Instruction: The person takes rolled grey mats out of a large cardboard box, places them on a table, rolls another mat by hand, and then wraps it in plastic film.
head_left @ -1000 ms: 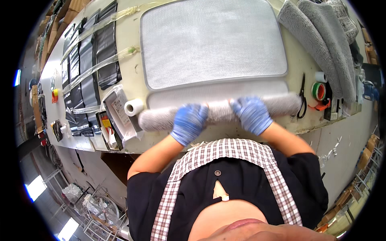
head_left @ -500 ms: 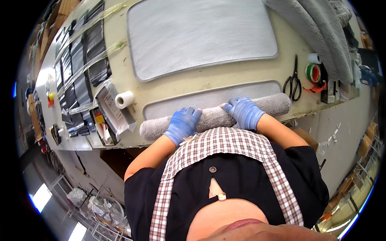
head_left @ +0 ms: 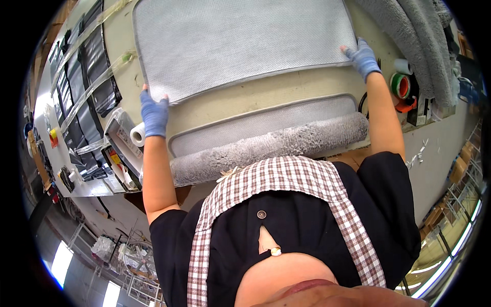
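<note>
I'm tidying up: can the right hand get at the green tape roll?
Likely yes: the tape roll lies uncovered near the right forearm, though the right hand is at a corner of the flat mat.

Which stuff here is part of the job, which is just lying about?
Likely in the job:
- flat grey mat, left hand and right hand at its near corners; grip unclear
- partly rolled mat nearest the body

Seemingly lying about:
- white roll
- green-and-orange tape roll
- black plastic, left
- fluffy grey pieces, right
</note>
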Motion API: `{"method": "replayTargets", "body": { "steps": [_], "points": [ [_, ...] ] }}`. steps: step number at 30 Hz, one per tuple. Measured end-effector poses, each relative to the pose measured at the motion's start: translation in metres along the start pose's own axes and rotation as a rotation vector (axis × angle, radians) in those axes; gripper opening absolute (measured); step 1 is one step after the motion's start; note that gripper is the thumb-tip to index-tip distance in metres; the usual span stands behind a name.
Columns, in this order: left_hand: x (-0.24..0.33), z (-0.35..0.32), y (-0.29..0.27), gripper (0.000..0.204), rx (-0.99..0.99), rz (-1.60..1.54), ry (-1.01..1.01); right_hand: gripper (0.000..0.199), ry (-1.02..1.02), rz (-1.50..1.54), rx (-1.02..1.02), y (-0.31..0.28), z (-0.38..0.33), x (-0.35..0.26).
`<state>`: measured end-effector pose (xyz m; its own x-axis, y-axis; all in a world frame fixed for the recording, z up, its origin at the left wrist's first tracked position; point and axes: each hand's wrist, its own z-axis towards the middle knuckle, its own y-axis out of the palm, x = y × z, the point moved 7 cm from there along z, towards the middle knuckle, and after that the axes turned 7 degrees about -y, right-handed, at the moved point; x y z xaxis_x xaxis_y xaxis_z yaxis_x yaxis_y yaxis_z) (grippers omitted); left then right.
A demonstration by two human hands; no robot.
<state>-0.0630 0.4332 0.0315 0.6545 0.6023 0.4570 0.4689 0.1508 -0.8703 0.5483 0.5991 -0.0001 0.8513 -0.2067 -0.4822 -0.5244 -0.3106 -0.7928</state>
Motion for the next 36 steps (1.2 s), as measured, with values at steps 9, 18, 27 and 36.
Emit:
{"method": "replayTargets", "body": {
  "steps": [9,18,27,36],
  "points": [
    [-0.041,-0.1,-0.044,0.04,-0.431,-0.03,-0.174,0.076,-0.111,0.44,-0.342,0.004,-0.086,0.066],
    [-0.082,-0.11,-0.04,0.034,-0.451,-0.284,-0.26,0.059,-0.054,0.253,-0.34,0.005,-0.114,0.061],
    [-0.059,-0.115,-0.032,0.03,-0.253,0.397,-0.182,0.058,0.066,-0.277,-0.283,0.009,-0.123,0.049],
    [-0.056,-0.126,-0.04,0.026,-0.187,0.199,-0.234,0.057,0.053,-0.243,-0.245,0.003,-0.125,0.048]
  ]
}}
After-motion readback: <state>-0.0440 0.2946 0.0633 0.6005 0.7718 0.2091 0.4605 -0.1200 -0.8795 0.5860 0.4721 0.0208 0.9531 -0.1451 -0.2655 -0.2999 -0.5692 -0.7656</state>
